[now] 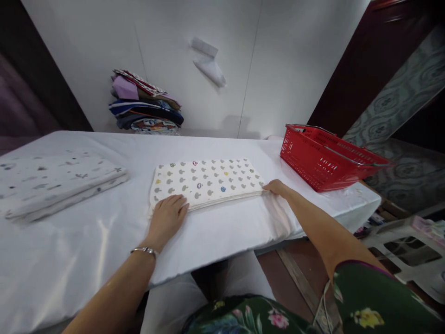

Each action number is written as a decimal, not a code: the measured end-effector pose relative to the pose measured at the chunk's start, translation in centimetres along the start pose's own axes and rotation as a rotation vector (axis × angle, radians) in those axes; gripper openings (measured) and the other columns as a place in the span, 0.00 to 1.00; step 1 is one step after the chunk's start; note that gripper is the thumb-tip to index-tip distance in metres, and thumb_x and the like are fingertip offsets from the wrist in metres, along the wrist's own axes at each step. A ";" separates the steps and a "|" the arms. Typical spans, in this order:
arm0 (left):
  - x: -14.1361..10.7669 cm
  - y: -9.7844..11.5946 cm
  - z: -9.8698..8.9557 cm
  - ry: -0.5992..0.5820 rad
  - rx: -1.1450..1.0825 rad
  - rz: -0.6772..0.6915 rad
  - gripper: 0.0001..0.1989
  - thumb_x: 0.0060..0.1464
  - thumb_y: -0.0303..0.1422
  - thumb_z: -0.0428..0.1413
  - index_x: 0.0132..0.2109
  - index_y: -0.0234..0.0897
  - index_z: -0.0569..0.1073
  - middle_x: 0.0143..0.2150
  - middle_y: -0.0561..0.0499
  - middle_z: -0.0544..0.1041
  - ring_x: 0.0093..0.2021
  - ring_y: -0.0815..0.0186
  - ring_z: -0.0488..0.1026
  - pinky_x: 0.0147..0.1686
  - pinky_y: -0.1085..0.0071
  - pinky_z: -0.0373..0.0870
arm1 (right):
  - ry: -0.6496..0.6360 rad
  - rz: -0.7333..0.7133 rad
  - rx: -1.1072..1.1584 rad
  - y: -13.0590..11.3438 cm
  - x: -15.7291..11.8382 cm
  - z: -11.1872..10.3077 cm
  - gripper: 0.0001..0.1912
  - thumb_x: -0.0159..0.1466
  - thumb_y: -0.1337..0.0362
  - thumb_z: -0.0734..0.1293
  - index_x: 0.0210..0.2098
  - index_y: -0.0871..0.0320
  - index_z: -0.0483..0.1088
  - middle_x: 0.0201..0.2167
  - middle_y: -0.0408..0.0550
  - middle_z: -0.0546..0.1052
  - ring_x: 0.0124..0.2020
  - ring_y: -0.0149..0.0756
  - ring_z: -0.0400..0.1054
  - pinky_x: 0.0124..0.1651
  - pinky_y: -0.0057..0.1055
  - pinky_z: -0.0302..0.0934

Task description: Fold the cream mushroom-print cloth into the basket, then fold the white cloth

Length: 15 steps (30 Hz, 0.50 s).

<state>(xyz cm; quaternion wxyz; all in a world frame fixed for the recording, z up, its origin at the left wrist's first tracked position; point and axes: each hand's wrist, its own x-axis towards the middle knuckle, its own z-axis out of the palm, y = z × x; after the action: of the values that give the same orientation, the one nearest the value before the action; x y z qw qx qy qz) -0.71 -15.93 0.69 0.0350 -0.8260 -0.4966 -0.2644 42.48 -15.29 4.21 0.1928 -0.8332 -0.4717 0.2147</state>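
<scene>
A folded white cloth with a grey mushroom print, a few of them coloured, lies flat on the white-covered table in front of me. My left hand rests on its near left corner, palm down, fingers lying on the fabric and thumb a little apart. At the near right corner, my right hand pinches the cloth's edge between thumb and fingers. Several folded layers show along the near edge.
Another folded printed cloth lies at the left of the table. A red plastic basket stands at the right end. Behind the table's far edge, folded fabrics are stacked against the wall. A white rack is low at the right.
</scene>
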 end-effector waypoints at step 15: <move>-0.3 -0.6 -1.2 0.089 -0.087 -0.206 0.14 0.57 0.32 0.45 0.34 0.37 0.75 0.44 0.44 0.76 0.49 0.59 0.69 0.51 0.61 0.65 | -0.064 0.049 -0.031 -0.6 -0.7 0.0 0.15 0.47 0.57 0.70 0.17 0.59 0.64 0.12 0.42 0.63 0.19 0.32 0.61 0.23 0.27 0.55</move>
<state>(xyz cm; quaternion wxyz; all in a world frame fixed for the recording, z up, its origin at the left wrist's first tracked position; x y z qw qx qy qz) -1.80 -16.26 1.44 -0.0062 -0.7587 -0.5650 -0.3241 41.75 -15.64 4.62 0.1595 -0.8400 -0.4606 0.2384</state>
